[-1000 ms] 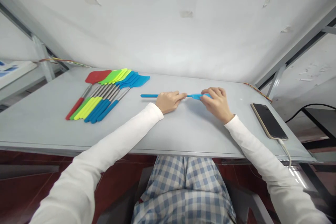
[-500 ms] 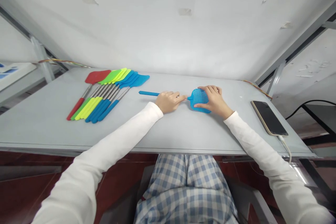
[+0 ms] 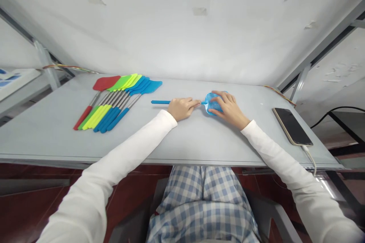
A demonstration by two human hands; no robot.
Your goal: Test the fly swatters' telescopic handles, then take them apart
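Patched with bits of tape, a white wall [image 3: 148, 38] rises behind a gray bench [image 3: 182, 142], where a person in white sleeves handles a blue swatter [image 3: 160, 102] lying crosswise near the middle. Its handle points left and its perforated head right. The left hand [image 3: 180, 109] is narrow, closed over the swatter's shaft with a finger extended toward the head. The right hand [image 3: 229, 109] is wide, fingers spread across the mesh; how firmly it presses, the view cannot tell. At left, overlapping swatters [image 3: 115, 103] in red, green, yellow and blue fan out, handles toward the person. At right rests a dark-screened phone [image 3: 293, 126], a white cable [image 3: 310, 157] plugged into its near end.
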